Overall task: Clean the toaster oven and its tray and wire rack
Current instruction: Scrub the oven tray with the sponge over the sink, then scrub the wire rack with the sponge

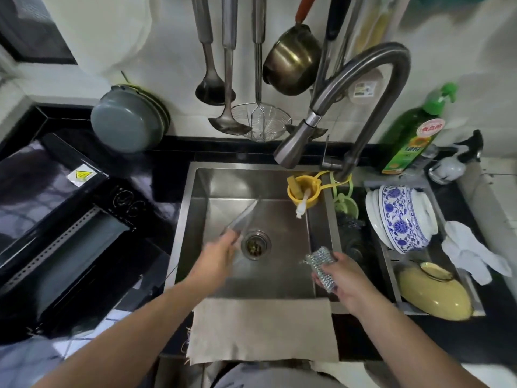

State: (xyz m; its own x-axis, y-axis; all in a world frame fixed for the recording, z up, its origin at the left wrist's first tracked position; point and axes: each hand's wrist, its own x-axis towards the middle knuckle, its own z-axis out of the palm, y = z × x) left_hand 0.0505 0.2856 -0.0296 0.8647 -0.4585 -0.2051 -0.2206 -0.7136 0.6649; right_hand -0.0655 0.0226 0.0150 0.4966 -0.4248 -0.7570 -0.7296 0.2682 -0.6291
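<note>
Sink stage: left hand (pixel 216 254) is gripping a blurred, flat metal piece (pixel 242 217) over the sink (pixel 321 219); right hand (pixel 345 278) is holding a steel scourer (pixel 321 268).

The metal piece is appearing edge-on and motion-blurred, angling up from the left hand toward the back of the basin, above the drain (pixel 256 245); probably the tray or rack, cannot tell which; right fingers are curling round the scourer just right of the drain, apart from the piece; toaster oven (pixel 70 231) is sitting on the counter to the left, door side facing up toward the camera; faucet (pixel 347 107) is showing no visible water; judging the step as scrubbing the removed part; next move is calling for steadying the piece flat and bringing the scourer onto its surface, likely with water or the green detergent bottle (pixel 414 135).
</note>
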